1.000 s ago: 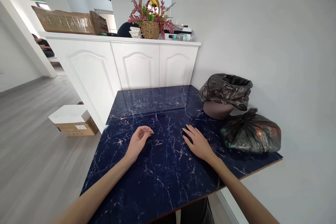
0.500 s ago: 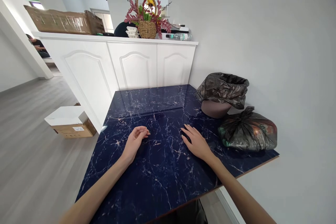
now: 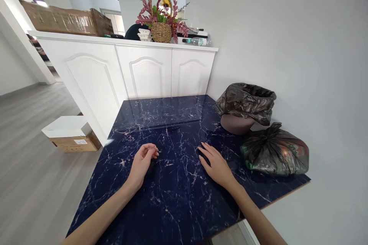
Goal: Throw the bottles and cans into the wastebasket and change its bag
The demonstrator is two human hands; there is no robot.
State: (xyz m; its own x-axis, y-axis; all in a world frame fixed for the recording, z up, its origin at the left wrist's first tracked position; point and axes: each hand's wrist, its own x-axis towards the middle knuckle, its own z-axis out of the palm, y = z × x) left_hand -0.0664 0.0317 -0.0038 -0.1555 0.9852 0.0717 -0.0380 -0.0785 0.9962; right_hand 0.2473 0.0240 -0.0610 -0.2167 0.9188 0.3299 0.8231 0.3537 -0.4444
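Left hand (image 3: 142, 162) was half-curled, right hand (image 3: 217, 165) palm-down with fingers out, nothing visible in either, so prob just resting on the table (image 3: 172, 187). Knotted plastic bag (image 3: 277, 155) sat right of them, likely tucked wallside.

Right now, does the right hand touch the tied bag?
Apart. The head view shows it plainly: a strip of blue table is visible between the right hand and the tied bag.
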